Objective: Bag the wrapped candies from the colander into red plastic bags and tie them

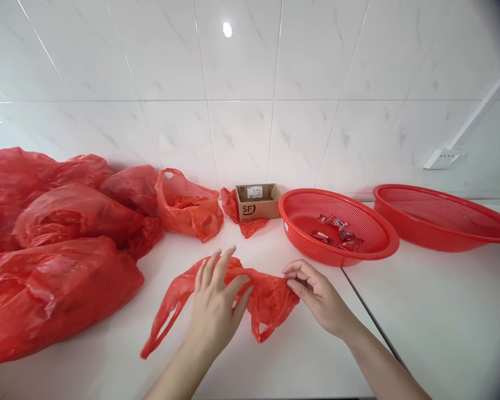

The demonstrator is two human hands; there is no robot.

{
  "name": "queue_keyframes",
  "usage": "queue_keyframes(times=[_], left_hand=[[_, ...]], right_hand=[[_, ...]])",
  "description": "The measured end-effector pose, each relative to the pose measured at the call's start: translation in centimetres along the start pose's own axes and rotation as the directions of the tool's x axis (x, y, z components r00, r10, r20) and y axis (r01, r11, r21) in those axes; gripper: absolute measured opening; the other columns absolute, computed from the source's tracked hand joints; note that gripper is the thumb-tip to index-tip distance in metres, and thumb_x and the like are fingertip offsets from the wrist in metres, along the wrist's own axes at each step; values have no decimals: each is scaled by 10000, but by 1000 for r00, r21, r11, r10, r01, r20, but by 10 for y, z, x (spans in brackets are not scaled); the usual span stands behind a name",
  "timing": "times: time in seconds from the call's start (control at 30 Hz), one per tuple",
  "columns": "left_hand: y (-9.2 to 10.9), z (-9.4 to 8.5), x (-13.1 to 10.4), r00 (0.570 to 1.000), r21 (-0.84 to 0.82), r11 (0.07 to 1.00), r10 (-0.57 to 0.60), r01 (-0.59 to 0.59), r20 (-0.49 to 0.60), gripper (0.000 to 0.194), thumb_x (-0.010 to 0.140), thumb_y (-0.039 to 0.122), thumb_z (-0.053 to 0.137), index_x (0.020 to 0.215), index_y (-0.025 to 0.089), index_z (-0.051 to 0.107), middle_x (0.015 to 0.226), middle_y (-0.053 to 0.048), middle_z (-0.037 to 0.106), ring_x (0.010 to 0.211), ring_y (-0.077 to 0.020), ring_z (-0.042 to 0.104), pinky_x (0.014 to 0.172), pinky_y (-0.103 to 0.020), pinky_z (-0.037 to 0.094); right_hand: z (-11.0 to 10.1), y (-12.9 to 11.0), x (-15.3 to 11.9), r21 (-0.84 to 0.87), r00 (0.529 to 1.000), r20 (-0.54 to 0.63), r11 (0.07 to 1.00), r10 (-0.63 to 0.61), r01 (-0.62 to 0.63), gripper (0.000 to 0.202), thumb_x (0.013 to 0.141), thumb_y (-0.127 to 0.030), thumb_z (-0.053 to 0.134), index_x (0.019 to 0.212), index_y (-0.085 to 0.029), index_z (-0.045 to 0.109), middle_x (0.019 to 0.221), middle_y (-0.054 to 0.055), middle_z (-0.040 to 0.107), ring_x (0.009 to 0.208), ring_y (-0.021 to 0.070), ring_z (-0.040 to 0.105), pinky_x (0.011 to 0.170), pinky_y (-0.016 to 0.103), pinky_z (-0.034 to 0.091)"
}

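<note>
A crumpled red plastic bag [273,297] lies across the white table in front of me, one long handle loop trailing to the left and another hanging at the front. My left hand [216,300] is over its middle; thumb and index finger pinch the film while the other fingers point up and away. At the bag's right end, my right hand [314,291] grips the edge between thumb and fingers. The bag looks thin and mostly flat; whether anything is inside cannot be made out.
Full red bags [62,283] are heaped at the left. Behind stand an open red bag [189,208] and a small cardboard box [260,210]. To the right are a red mesh basket [341,258] with small red packets [337,225] and another red basket [441,241]. A tiled wall closes the back.
</note>
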State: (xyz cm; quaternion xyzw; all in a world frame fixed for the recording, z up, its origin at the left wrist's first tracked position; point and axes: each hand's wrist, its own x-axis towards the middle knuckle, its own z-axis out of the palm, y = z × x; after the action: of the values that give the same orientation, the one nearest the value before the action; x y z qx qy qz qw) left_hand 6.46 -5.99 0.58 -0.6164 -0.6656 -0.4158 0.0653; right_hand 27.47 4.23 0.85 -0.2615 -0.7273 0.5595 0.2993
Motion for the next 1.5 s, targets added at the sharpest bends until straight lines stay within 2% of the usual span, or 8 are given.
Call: queue_keyframes(times=[0.27,0.43,0.57,0.73,0.9,1.13,1.23,1.5], left_hand=[[-60,18,53,942,323,931,-249,169,224,266,795,57,416,853,96,672,959,-193,640,992,-351,586,961,-562,381],[-32,1,50,856,115,954,-300,277,421,378,750,78,415,1012,170,671,677,-12,568,549,-155,551,515,-247,444],[12,-15,39,686,-237,796,-279,556,671,438,839,235,445,1253,187,578,568,52,469,377,-97,415,391,-213,363],[-2,-38,33,702,-235,784,-325,575,634,735,772,194,540,1475,243,332,601,39,586,383,-96,458,361,-171,344],[-43,-45,34,640,-67,788,-443,612,627,768,744,212,561,1473,290,334,874,-44,668,516,-131,574,393,-177,417],[-25,-45,56,648,-138,848,-275,512,711,526,767,304,582,1292,336,569,1606,12,99,1102,-299,583,540,-250,549],[-22,-43,64,637,-173,870,-190,462,747,465,815,327,575,1280,322,589,1522,-18,367,1183,-295,548,796,-318,559],[-39,-3,60,444,-411,545,78,731,893,406,853,396,623,1210,207,656,1256,-107,643,1116,-296,606,968,-404,466]], right_hand=[[-48,12,-7,-303,996,-82,951,34,-57,132,965,-333,431,1032,-237,493,978,28,626,866,165,587,787,316,464],[-35,-18,-23,-554,891,-376,832,-252,2,144,951,-276,443,1034,-246,558,1052,52,627,977,190,597,823,320,475],[11,-38,-15,-606,932,-27,748,-361,272,220,944,-171,417,1032,-237,607,949,34,659,870,160,620,747,270,494],[0,-31,-3,-870,986,152,483,65,102,441,764,-56,571,1177,-187,649,1148,119,658,1091,301,587,903,433,475],[-42,-63,-19,-640,891,420,753,174,154,545,797,-196,637,1314,-352,568,1360,-7,560,1248,227,512,1043,361,411],[-99,-52,4,-858,976,-219,477,-7,-190,408,873,-358,567,1262,-236,591,1279,88,608,1173,299,560,940,455,468],[-105,-34,1,-917,965,-248,302,79,-261,329,884,-303,537,1181,-210,644,1144,106,675,1065,321,616,867,458,481],[-102,-52,8,-705,980,-87,683,181,-189,428,900,-561,478,1242,-321,573,1153,32,669,1002,212,636,815,308,483]])
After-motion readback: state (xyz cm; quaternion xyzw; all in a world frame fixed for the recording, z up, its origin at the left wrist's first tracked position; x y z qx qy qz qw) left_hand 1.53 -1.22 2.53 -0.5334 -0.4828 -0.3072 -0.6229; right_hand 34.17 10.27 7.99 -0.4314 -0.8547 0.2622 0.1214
